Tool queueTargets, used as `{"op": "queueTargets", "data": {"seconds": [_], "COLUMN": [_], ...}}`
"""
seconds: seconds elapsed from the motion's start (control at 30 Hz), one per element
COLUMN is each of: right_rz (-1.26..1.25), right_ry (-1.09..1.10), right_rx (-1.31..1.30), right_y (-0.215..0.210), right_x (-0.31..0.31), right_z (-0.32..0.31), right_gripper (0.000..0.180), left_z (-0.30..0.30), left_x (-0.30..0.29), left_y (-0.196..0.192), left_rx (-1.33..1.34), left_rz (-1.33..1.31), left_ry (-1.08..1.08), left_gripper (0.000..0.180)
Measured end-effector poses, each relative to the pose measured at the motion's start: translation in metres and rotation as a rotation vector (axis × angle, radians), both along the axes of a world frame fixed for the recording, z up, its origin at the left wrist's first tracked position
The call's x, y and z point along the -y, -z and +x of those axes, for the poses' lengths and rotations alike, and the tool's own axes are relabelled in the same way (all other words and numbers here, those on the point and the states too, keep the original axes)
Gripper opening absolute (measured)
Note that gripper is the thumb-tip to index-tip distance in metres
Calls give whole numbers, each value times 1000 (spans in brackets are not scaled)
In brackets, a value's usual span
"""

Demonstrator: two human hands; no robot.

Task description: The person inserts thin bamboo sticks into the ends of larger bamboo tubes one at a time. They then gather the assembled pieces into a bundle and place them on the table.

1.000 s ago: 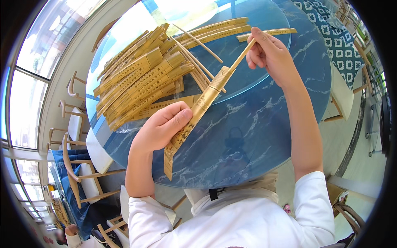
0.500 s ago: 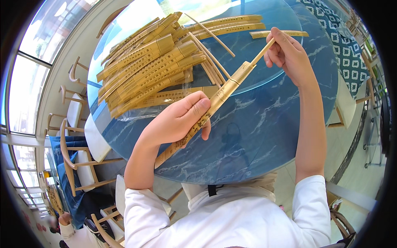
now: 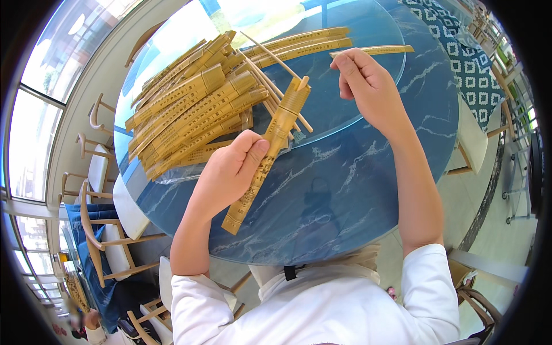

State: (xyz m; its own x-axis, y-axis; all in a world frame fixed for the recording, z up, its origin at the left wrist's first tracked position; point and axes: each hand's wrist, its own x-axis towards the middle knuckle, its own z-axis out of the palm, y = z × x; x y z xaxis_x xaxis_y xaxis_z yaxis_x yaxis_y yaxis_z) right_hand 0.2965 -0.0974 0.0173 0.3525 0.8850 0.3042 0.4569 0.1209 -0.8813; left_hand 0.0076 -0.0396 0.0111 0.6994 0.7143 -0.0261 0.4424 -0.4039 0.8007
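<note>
My left hand [image 3: 233, 169] is wrapped around the middle of a gold paper chopstick sleeve [image 3: 280, 123] with dark printing, held at a slant over the table. The short tip of a chopstick [image 3: 304, 82] pokes out of the sleeve's upper end. To the right, my right hand [image 3: 368, 83] is raised with its fingers curled in and nothing visible in them. Just behind it, a single flat sleeve [image 3: 385, 50] lies on the glass. Left of the held sleeve is a heaped pile of gold sleeves [image 3: 190, 106], with loose chopsticks [image 3: 270, 54] along its right side.
The round blue marbled table [image 3: 339, 201] carries a clear glass disc [image 3: 359, 109]. More sleeves [image 3: 307, 43] lie fanned at the back. Clear plastic film [image 3: 178, 174] shows under the pile. Wooden chairs [image 3: 109, 230] stand at the left, and a patterned cloth [image 3: 477, 80] hangs at the right.
The chopstick has slid down into the sleeve, leaving only a short tip out. My right hand has let go and moved apart from it. My left hand has tilted the sleeve more upright.
</note>
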Motion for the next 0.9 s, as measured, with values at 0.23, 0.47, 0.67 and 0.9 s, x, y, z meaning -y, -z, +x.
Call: {"op": "queueTargets", "data": {"seconds": [0.23,0.47,0.67,0.9], "right_rz": [156,210,129,53], "right_ry": [76,230,256,209], "right_rx": [684,834,-182,396], "right_y": [52,73,37,50], "right_x": [-21,-49,-36,-32], "right_z": [-9,-11,40,30], "right_gripper": [25,18,18,39], "left_z": [-5,1,-3,-1], "left_x": [-2,-7,-15,-14], "left_y": [-14,-6,0,5], "left_rx": [33,80,57,26], "left_rz": [255,300,428,453], "left_ry": [-207,-265,-242,-208], "left_gripper": [19,19,22,22]}}
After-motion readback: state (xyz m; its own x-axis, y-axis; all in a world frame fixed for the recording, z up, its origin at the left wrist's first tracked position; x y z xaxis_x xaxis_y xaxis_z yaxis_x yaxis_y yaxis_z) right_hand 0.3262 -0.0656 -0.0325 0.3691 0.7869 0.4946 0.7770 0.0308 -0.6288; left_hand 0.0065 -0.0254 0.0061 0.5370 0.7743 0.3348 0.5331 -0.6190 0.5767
